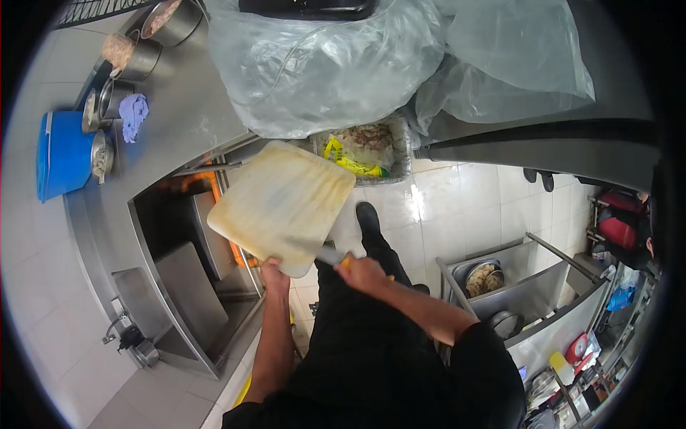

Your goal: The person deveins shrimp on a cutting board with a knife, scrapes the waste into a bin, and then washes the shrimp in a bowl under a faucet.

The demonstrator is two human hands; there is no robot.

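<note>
My left hand (274, 276) is closed round the near corner of a large, stained white cutting board (282, 193), which is held up in front of me at a slant. In my right hand (364, 274) is a knife (318, 250) with a yellow handle. Its blade looks blurred and overlaps the board's near right edge. Just past the board's far side stands a lined waste bin (405, 159), holding food scraps and a yellow packet (350, 160).
On the left counter (179, 100) are metal pots (143, 61), a purple cloth (133, 116) and a blue container (63, 154). A steel sink (189, 293) sits nearer. Large plastic bags (321, 71) bulge above the bin. A steel cart (514, 279) with bowls stands right.
</note>
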